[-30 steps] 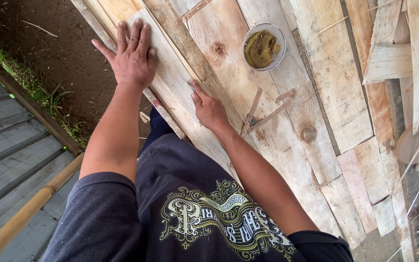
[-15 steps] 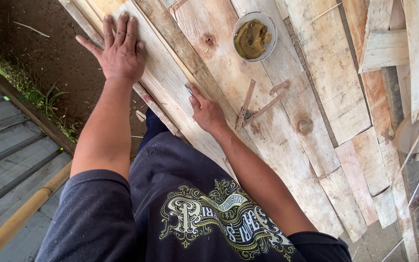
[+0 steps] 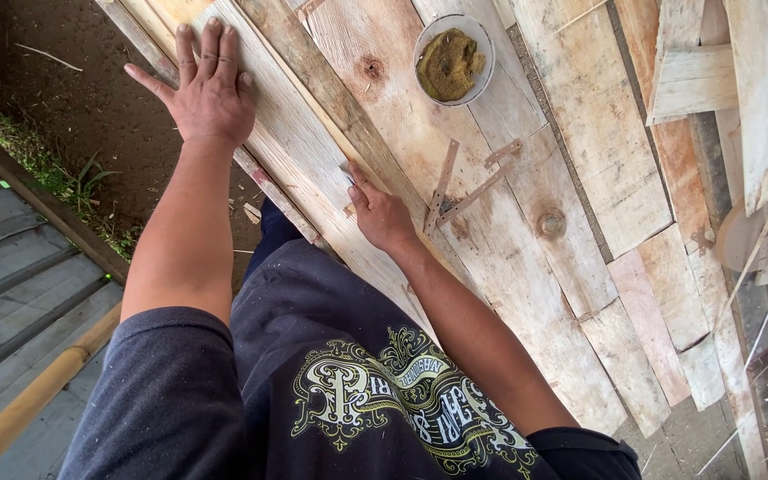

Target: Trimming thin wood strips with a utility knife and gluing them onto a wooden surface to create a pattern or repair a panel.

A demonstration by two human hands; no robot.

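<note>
Left hand [image 3: 209,98] flat, fingers spread on plank [image 3: 313,160]; right hand [image 3: 382,216] pinches small tool [image 3: 347,171] against it.

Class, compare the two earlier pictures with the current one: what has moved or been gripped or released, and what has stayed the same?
Very little changed. Everything drifts slightly up and left in the picture, which looks like the head camera shifting. The left hand stays pressed flat, fingers spread, on the pale plank. The right hand stays on the plank with a small tool, mostly hidden. Nothing was picked up or let go. The bowl of brown paste and the folding metal bracket lie where they were.
</note>
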